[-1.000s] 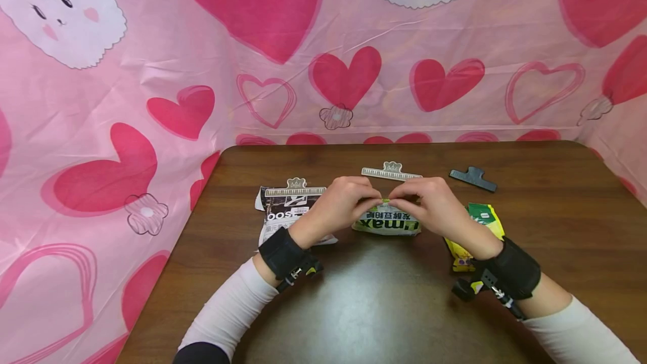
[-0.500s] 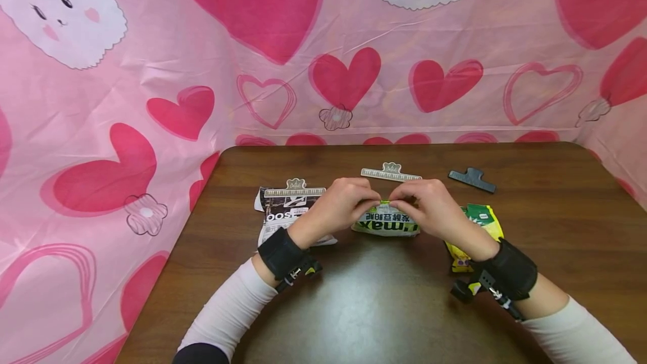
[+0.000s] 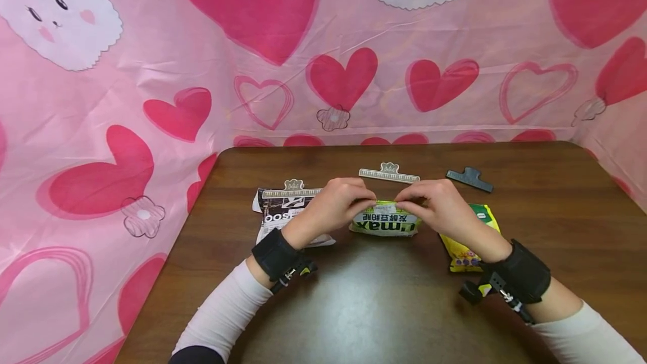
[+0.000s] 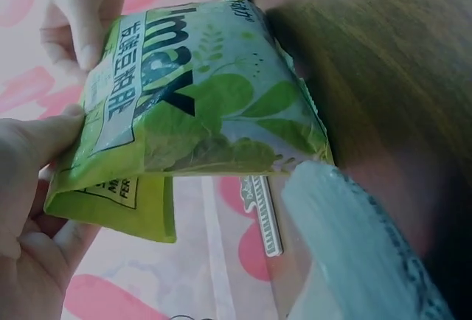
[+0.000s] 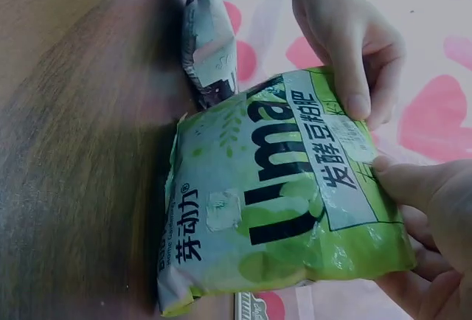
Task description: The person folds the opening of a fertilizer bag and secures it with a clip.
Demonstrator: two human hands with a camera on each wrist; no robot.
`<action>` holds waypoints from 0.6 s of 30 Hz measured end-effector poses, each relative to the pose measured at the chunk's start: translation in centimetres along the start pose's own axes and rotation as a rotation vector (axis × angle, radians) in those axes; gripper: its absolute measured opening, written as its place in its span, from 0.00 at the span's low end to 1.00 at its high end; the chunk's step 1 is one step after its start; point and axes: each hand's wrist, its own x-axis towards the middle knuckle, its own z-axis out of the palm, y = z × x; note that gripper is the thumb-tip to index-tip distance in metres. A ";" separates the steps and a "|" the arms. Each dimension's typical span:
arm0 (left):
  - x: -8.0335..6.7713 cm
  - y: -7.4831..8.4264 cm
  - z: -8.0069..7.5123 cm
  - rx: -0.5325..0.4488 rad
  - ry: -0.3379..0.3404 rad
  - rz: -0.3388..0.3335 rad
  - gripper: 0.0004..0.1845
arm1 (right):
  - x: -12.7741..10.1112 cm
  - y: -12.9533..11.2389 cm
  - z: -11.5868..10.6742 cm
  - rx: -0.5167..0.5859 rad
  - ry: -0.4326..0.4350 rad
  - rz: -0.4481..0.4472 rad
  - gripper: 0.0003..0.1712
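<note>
A green bag (image 3: 384, 224) printed "Umax" stands on the table between both hands, its top edge folded over. My left hand (image 3: 343, 202) pinches the left part of that fold between thumb and fingers. With its thumb on the near face, my right hand (image 3: 438, 204) pinches the fold farther right. In the left wrist view the folded flap (image 4: 133, 206) hangs behind the bag, with the left fingers (image 4: 63, 235) behind it. The right wrist view shows the bag's printed front (image 5: 273, 187) and the right thumb (image 5: 413, 181) pressed near its top edge.
A dark-and-white bag (image 3: 283, 215) with a pale ruler clip (image 3: 292, 191) on its top lies left. A yellow-green bag (image 3: 462, 251) lies right, partly behind the right forearm. Behind the hands are another pale ruler clip (image 3: 389, 174) and a dark clip (image 3: 470, 178) on the wooden table (image 3: 354, 308).
My right hand has slid a little to the right along the fold, widening the gap between the hands. The left hand keeps its pinch, and the view has shifted slightly.
</note>
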 end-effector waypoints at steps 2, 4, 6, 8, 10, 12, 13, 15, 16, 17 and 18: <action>-0.1 -0.1 -0.1 -0.002 -0.008 0.000 0.07 | -0.2 0.1 -0.2 -0.013 -0.009 -0.007 0.06; -0.2 -0.3 -0.2 -0.010 -0.009 0.001 0.07 | -0.3 0.1 -0.3 -0.020 -0.015 -0.008 0.06; -0.4 -0.4 -0.4 -0.022 -0.003 0.004 0.06 | -0.5 0.1 -0.3 -0.021 -0.013 -0.002 0.06; -0.5 -0.6 -0.5 -0.036 0.007 0.017 0.05 | -0.6 0.1 -0.2 -0.016 -0.006 0.006 0.06; -0.6 -0.6 -0.5 -0.039 0.012 0.033 0.05 | -0.6 0.2 -0.1 -0.009 0.006 0.010 0.06; -0.6 -0.7 -0.5 -0.034 0.016 0.049 0.05 | -0.7 0.2 0.1 0.000 0.018 0.010 0.07; -0.6 -0.7 -0.5 -0.036 0.018 0.055 0.05 | -0.7 0.2 0.1 0.005 0.023 0.009 0.07; -0.6 -0.7 -0.5 -0.035 0.024 0.061 0.05 | -0.7 0.3 0.2 0.012 0.029 0.003 0.07; -0.6 -0.6 -0.6 -0.036 0.027 0.063 0.05 | -0.7 0.3 0.2 0.013 0.031 0.000 0.07; -0.6 -0.6 -0.6 -0.037 0.030 0.064 0.05 | -0.7 0.3 0.2 0.012 0.031 -0.001 0.07; -0.6 -0.6 -0.6 -0.040 0.032 0.063 0.04 | -0.8 0.3 0.1 0.010 0.029 -0.001 0.07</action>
